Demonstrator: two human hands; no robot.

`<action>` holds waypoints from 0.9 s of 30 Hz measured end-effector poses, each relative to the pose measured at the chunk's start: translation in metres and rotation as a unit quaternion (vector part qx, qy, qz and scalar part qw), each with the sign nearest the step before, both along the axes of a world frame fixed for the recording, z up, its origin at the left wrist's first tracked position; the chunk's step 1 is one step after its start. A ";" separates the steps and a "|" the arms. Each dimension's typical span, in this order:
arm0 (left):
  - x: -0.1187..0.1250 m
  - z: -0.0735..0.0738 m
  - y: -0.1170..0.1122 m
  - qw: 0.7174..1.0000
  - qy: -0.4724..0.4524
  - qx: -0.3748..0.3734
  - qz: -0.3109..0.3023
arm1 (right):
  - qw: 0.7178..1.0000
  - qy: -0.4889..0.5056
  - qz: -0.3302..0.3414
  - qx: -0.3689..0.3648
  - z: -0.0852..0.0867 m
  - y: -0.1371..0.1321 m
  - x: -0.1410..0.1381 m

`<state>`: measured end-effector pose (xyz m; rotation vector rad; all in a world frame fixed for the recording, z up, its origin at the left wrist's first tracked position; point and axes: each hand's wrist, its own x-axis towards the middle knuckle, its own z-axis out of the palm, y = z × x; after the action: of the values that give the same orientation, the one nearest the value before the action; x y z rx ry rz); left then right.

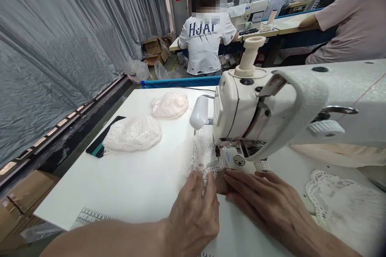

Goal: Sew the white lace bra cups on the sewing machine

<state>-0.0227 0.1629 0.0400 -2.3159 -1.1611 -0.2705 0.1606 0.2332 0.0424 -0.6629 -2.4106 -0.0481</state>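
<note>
A piece of white lace point(199, 150) lies under the needle area of a white sewing machine point(235, 108). My left hand point(196, 209) bends its fingertips onto the near edge of this lace, thumb close beside them. Flat on the machine bed rests my right hand point(268, 198), fingers stretched together towards the lace's scalloped edge. Between the hands shows a brownish patch point(221, 182); whether it is fabric or machine plate, I cannot tell. What lies beneath the fingertips is hidden.
White lace point(132, 134) lies partly over a dark phone-like object point(98, 150) on the left. Pinkish lace point(170, 105) is behind it. More lace point(340, 200) lies right of my right hand. Ahead, people sit at other machines; cardboard boxes point(153, 48) stand by the curtain.
</note>
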 end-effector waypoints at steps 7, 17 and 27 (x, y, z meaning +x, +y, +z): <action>-0.001 -0.001 0.000 1.000 0.010 0.008 -0.017 | 1.000 -0.006 -0.001 0.001 -0.001 0.001 0.000; 0.001 -0.004 0.000 1.000 -0.015 0.011 0.001 | 1.000 -0.014 0.001 -0.013 -0.004 0.000 0.002; -0.002 0.004 0.009 0.999 -0.022 -0.007 -0.035 | 1.000 0.000 0.007 -0.022 0.002 -0.003 0.001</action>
<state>-0.0248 0.1719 0.0439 -2.3770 -1.1094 -0.3419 0.1617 0.2306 0.0441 -0.6671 -2.4218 0.0113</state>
